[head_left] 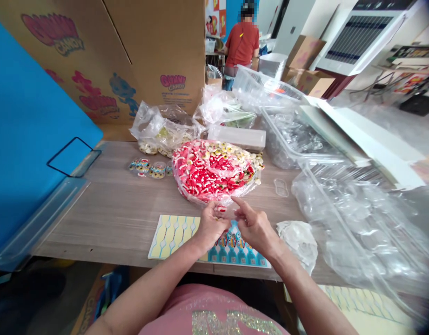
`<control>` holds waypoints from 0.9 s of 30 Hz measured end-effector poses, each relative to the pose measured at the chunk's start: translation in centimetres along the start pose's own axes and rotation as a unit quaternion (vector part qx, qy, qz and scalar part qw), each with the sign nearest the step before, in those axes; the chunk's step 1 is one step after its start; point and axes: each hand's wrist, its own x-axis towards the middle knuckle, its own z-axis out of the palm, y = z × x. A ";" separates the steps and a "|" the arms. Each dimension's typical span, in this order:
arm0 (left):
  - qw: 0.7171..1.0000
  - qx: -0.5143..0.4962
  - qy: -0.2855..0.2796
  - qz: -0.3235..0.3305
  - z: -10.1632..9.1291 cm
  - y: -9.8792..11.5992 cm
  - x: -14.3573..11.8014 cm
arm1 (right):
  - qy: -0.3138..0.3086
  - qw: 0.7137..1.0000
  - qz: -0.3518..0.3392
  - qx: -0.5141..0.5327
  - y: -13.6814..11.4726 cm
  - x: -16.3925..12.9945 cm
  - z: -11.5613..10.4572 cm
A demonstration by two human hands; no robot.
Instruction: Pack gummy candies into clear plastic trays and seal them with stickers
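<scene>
At front edge of the wood-grain table, both hands meet over a flat sticker sheet. Left hand: fingers curled in, thumb and fingertips pinched on a small red-white candy piece; grip looks light, piece mostly hidden by fingers. Right hand: partly open, index finger stretched out toward the candy piece, other fingers loosely bent; can't tell if it holds anything, poss. a clear cup but too blurry.

Sticker sheet: 1, glossy card, yellow half w/ blue wavy cut lines, blue half w/ rows of small round printed labels; middle covered by wrists. Just behind hands, 1 clear crinkly plastic bag of gummies, mound-shaped, red-white pieces plus pale yellowish ones on top and right. Left of it, a short row of small filled round cups, approx 5–6, count unsure. Behind those, 1 clear bag w/ yellowish candy. 1 white rectangular plastic box behind the mound. 1 empty clear cup lies alone right of the mound. Crumpled white-clear plastic just beside right wrist.

Right side: big clear bags of transparent cups, shiny, too many to count, cut off by frame edge. Left: blue board; brown cardboard carton w/ "Gummy Candy" print. Far back, a person in a red shirt, hands not visible.
</scene>
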 end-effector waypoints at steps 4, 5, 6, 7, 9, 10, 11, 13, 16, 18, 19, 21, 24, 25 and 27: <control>0.999 -0.038 -0.014 -0.007 -0.1 -0.2 0.3 | 0.031 0.998 0.033 0.041 0.6 -0.2 -0.2; 0.999 -0.040 -0.014 -0.006 -0.1 -0.3 0.3 | 0.030 0.997 0.041 0.061 0.5 -0.2 -0.2; 0.999 -0.036 -0.014 -0.005 0.0 -0.3 0.3 | 0.025 0.995 0.049 0.080 0.3 -0.3 -0.2; 1.000 -0.028 -0.013 -0.005 0.1 -0.3 0.3 | 0.020 0.994 0.057 0.095 0.0 -0.4 -0.1; 1.000 -0.008 -0.013 -0.001 0.3 -0.4 0.2 | 0.017 0.990 0.075 0.116 -0.6 -0.5 0.3; 1.000 0.003 -0.011 0.003 0.3 -0.4 0.2 | 0.017 0.989 0.084 0.122 -0.8 -0.6 0.5; 1.000 0.012 -0.010 0.009 0.3 -0.5 0.1 | 0.018 0.988 0.090 0.125 -0.9 -0.6 0.7; 1.000 0.023 -0.010 0.019 0.1 -0.5 0.0 | 0.020 0.988 0.090 0.126 -1.0 -0.7 1.1; 0.999 0.024 -0.013 0.019 -0.5 -0.6 -0.1 | 0.009 0.991 0.062 0.119 -0.9 -0.8 1.5; 1.000 0.016 -0.015 0.011 -0.8 -0.6 -0.1 | 0.008 0.995 0.031 0.096 -1.0 -0.9 1.7; 1.000 0.009 -0.015 0.007 -1.0 -0.6 -0.1 | 0.008 0.997 0.017 0.076 -1.1 -0.9 1.7; 1.000 -0.010 -0.011 0.001 -1.2 -0.5 -0.2 | 0.009 1.000 -0.002 0.024 -1.4 -0.9 1.9; 0.999 -0.042 -0.007 0.005 -1.6 -0.2 -0.3 | -0.003 0.998 -0.032 -0.044 -2.2 -1.0 2.2; 0.999 -0.046 -0.008 0.008 -1.8 -0.1 -0.3 | -0.009 0.997 -0.047 -0.060 -2.4 -1.0 2.4; 0.999 -0.044 -0.015 0.017 -2.3 0.1 -0.5 | -0.022 0.994 -0.076 -0.080 -3.0 -1.1 2.6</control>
